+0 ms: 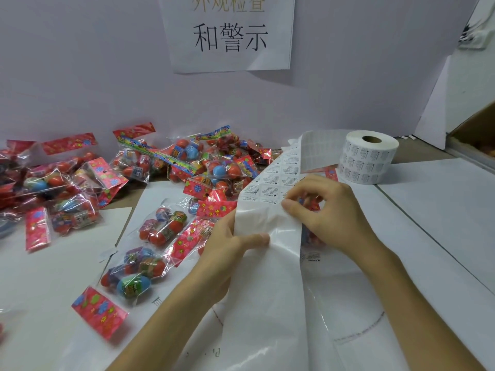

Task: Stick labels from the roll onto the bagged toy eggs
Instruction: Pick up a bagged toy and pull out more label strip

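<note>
Left hand [227, 246] is gripping the label strip [267, 303]. Right hand [330, 212] fingers [290, 203] are pinching its edge. Most bagged toy eggs [187, 156] are seemingly awaiting labels.

**Sign** [227, 33], on the wall ahead of me: a white sheet with large black characters 和警示. Above them a paler, yellowish line, cut by the top edge, reads 外观检查.

**Label strip** [270, 188], pinched between my left hand [230, 250] and right hand [329, 212]: each small white label bears the word WARNING beside a triangle mark, seen inverted. The finer print beneath is too small to read.

**Roll** [367, 159], on the surface [442, 199]: rows of similar labels, print illegible.

**Single label** [313, 256], below my right hand: WARNING, inverted.

**Bagged toy eggs** [160, 228]: wrapper lettering blurred, unreadable.
</note>
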Demonstrator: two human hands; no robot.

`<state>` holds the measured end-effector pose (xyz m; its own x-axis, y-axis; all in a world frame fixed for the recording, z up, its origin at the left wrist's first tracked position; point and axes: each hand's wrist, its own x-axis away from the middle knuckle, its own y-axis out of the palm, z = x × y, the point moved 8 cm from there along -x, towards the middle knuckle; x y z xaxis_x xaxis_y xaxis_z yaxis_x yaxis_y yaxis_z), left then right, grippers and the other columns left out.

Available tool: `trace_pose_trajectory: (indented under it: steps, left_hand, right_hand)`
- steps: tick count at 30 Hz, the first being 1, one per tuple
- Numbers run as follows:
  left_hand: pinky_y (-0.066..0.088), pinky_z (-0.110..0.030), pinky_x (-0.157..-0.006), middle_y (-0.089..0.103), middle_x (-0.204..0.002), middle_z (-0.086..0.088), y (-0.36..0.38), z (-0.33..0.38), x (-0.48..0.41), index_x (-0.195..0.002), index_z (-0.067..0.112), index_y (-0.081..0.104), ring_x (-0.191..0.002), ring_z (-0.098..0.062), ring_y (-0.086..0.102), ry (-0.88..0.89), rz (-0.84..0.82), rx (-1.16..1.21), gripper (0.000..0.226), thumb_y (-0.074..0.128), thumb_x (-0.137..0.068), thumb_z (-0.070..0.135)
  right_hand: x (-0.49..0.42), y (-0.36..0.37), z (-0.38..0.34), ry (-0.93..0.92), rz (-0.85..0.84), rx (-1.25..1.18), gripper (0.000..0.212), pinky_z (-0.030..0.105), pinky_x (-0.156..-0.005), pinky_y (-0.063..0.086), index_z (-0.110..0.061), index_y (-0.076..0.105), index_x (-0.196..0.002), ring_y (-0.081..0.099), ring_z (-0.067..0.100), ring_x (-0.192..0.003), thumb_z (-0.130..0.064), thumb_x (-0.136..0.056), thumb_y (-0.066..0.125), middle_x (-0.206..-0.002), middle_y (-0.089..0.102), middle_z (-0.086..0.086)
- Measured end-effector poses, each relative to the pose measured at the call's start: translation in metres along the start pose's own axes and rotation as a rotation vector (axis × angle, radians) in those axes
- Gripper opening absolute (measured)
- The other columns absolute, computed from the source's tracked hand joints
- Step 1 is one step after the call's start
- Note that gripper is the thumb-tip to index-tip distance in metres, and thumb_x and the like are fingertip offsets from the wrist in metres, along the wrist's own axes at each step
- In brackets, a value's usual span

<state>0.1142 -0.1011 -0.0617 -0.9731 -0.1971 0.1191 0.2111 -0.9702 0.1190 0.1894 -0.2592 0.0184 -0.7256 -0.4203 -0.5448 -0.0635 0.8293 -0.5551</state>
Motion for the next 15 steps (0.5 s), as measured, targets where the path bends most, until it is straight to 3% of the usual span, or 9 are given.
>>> trace_pose_trajectory:
  steps: [3, 7, 10, 11, 13, 15]
  left_hand:
    - [0.064, -0.042, -0.075, 0.078, -0.109, 0.001, 0.0, 0.0, -0.001, -0.126, 0.03, 0.066, -0.095, -0.025, 0.077, 0.01, -0.011, 0.001, 0.056, 0.082, -0.079, 0.003]
    - [0.058, -0.016, -0.067, 0.067, -0.115, 0.023, -0.001, 0.007, 0.0, -0.132, 0.051, 0.047, -0.096, 0.006, 0.07, 0.154, 0.038, -0.167, 0.08, 0.08, -0.081, -0.002]
    - [0.05, -0.007, -0.09, 0.043, -0.139, 0.036, 0.004, 0.022, 0.008, -0.156, 0.047, 0.021, -0.118, 0.019, 0.053, 0.367, 0.11, -0.363, 0.101, 0.079, -0.085, 0.005]
    - [0.046, -0.012, -0.102, 0.038, -0.147, 0.035, 0.004, 0.028, 0.012, -0.158, 0.044, 0.021, -0.13, 0.015, 0.046, 0.446, 0.154, -0.435, 0.096, 0.078, -0.086, 0.014]
    - [0.042, -0.028, -0.115, 0.037, -0.156, 0.025, 0.003, 0.041, 0.019, -0.15, 0.039, 0.045, -0.143, 0.002, 0.039, 0.58, 0.239, -0.522, 0.067, 0.069, -0.088, 0.029]
    - [0.047, -0.028, -0.108, 0.058, -0.14, 0.021, 0.001, 0.048, 0.02, -0.12, 0.039, 0.071, -0.131, 0.002, 0.051, 0.602, 0.229, -0.476, 0.031, 0.061, -0.091, 0.035]
  right_hand:
    - [0.0, -0.011, 0.005, 0.03, 0.116, 0.02, 0.012, 0.009, -0.067, 0.043, -0.023, 0.072, -0.079, 0.061, 0.007, -0.073, -0.015, -0.085, 0.079, -0.083, 0.069, -0.013]
    - [0.002, -0.035, 0.009, 0.086, 0.311, -0.039, 0.004, 0.014, -0.063, 0.048, -0.024, 0.072, -0.09, 0.062, 0.007, -0.074, -0.021, -0.092, 0.074, -0.085, 0.069, -0.017]
    - [0.001, -0.039, 0.008, 0.097, 0.312, -0.133, 0.009, 0.016, -0.066, 0.051, -0.027, 0.07, -0.098, 0.063, 0.007, -0.079, -0.034, -0.093, 0.072, -0.091, 0.069, -0.012]
    - [0.0, -0.036, 0.007, 0.098, 0.275, -0.176, 0.015, 0.017, -0.068, 0.052, -0.028, 0.07, -0.101, 0.063, 0.007, -0.081, -0.039, -0.092, 0.071, -0.093, 0.07, -0.009]
    - [-0.001, -0.024, 0.001, 0.098, 0.179, -0.276, 0.029, 0.022, -0.074, 0.055, -0.03, 0.07, -0.105, 0.064, 0.009, -0.084, -0.054, -0.088, 0.068, -0.097, 0.07, -0.007]
    - [0.0, -0.009, -0.006, 0.084, 0.08, -0.327, 0.049, 0.026, -0.077, 0.054, -0.036, 0.068, -0.108, 0.064, 0.013, -0.086, -0.075, -0.079, 0.064, -0.101, 0.067, -0.01]
